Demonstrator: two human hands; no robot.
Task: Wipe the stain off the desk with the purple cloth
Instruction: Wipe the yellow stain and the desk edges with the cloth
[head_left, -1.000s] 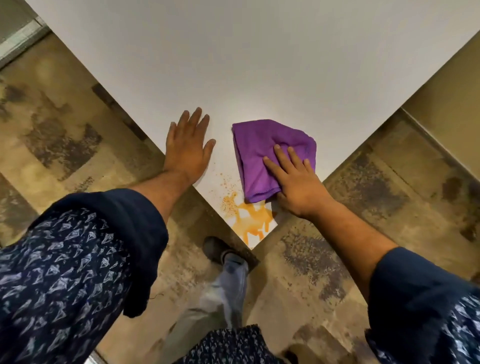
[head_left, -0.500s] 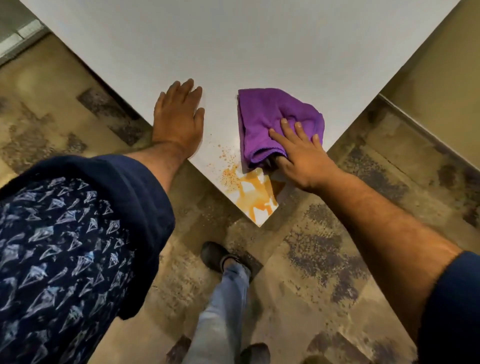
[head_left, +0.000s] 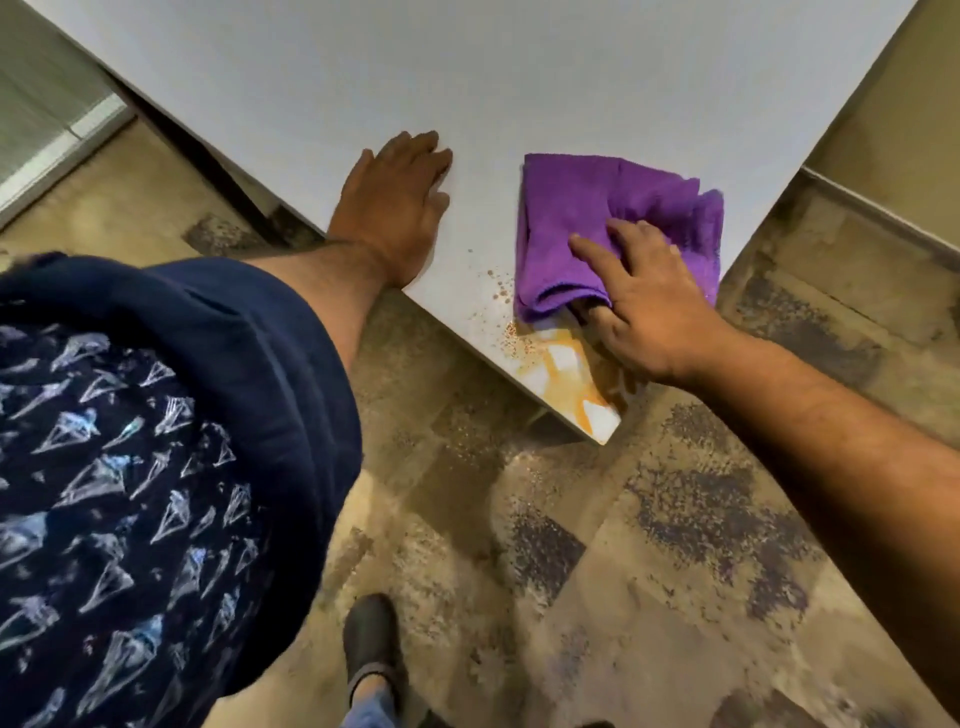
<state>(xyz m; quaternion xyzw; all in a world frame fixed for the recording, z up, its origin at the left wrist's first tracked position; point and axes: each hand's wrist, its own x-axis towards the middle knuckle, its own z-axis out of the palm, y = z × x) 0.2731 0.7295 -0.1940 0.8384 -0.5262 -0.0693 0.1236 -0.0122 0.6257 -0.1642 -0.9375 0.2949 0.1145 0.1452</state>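
Observation:
A folded purple cloth (head_left: 587, 218) lies on the white desk (head_left: 467, 78) near its pointed near corner. My right hand (head_left: 649, 306) grips the cloth's near edge, fingers spread on top and thumb tucked under the fold. An orange stain (head_left: 563, 382) covers the corner tip just below the cloth, with small orange speckles (head_left: 501, 296) to its left. My left hand (head_left: 395, 202) rests flat on the desk by the left edge, fingers apart, holding nothing.
Mottled brown and grey carpet tiles (head_left: 623, 545) surround the desk corner. My dark shoe (head_left: 371, 639) stands on the floor below. A low wall or cabinet base (head_left: 883, 156) runs at the right, close to the desk's right edge.
My right hand has shifted on the cloth and tucked its thumb under the near edge, bunching the fold. The cloth's near edge sits at the top of the orange stain. The left hand stays flat.

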